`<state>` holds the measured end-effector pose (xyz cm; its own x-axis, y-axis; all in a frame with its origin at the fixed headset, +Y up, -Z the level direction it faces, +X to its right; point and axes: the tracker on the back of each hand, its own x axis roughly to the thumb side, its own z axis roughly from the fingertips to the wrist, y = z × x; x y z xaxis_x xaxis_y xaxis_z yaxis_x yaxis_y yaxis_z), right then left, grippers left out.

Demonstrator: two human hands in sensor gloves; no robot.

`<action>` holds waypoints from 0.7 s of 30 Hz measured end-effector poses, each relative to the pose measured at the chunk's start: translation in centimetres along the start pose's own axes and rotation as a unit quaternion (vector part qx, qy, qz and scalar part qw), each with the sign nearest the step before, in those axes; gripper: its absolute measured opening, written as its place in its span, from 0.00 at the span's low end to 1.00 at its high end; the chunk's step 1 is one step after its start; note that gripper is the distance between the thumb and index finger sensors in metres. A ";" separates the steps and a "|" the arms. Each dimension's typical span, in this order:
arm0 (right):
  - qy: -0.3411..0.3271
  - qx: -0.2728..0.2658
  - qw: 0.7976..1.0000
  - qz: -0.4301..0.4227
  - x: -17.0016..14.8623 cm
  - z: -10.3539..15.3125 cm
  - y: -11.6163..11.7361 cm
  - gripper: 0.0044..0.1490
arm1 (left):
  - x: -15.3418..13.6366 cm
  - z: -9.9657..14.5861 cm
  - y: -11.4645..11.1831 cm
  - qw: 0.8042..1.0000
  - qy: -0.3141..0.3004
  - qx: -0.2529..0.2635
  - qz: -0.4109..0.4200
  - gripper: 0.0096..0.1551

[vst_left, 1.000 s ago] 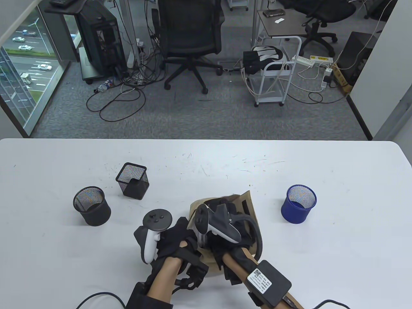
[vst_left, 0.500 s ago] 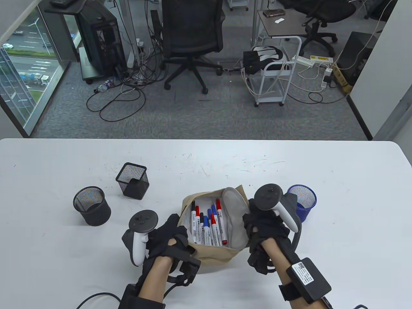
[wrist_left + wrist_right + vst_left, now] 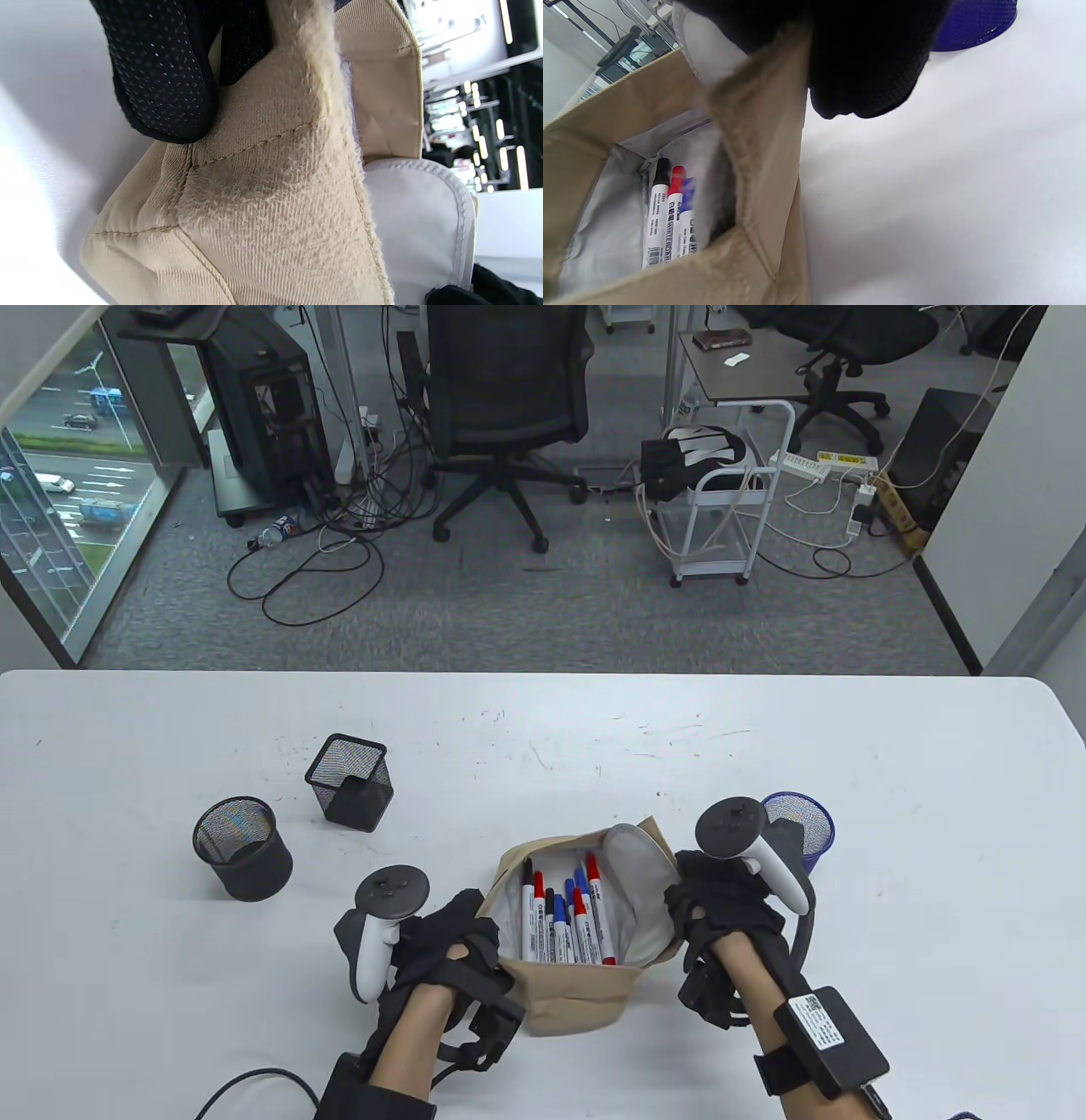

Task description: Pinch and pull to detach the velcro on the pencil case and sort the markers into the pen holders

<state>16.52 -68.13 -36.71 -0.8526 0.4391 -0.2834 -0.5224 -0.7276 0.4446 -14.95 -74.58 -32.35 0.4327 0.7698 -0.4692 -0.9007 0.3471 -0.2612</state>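
Left hand fingers pinch the case's left rim; right hand grips its right rim. The case stands mouth-up on the near tabletop. Markers inside lie near-to-far, caps far.

From my remote seat, the right hand hides part of the blue holder; the markers' lower ends sit unseen inside the case.

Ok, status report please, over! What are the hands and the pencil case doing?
Left hand and right hand grip pencil case edges. Case open, markers inside. Nothing blocking.
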 end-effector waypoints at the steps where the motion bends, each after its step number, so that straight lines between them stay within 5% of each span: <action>1: 0.002 0.003 1.000 0.003 0.0 -0.2 0.2 0.36 | -0.2 -0.1 -0.1 1.000 0.002 0.000 -0.001 0.39; 10: -0.001 -0.011 1.000 0.025 0.7 0.0 0.5 0.38 | -1.1 -1.1 -0.6 1.000 0.011 -0.005 0.001 0.39; 13: -0.004 -0.046 0.995 0.092 2.3 1.6 0.0 0.46 | -0.8 -1.0 -0.9 1.000 0.004 -0.003 -0.011 0.39; 18: -0.029 -0.139 0.980 0.138 6.0 4.9 -0.6 0.46 | -0.8 -0.8 -1.2 1.000 -0.007 0.006 -0.013 0.40; 21: -0.070 -0.125 0.981 0.130 8.0 5.9 0.0 0.44 | -0.8 -0.8 -1.2 1.000 -0.013 0.005 -0.009 0.41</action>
<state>9.68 -61.47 -33.96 -0.9588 0.2777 -0.0604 -0.2837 -0.9235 0.2583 -14.17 -76.01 -32.36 0.4478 0.7769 -0.4425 -0.8932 0.3660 -0.2612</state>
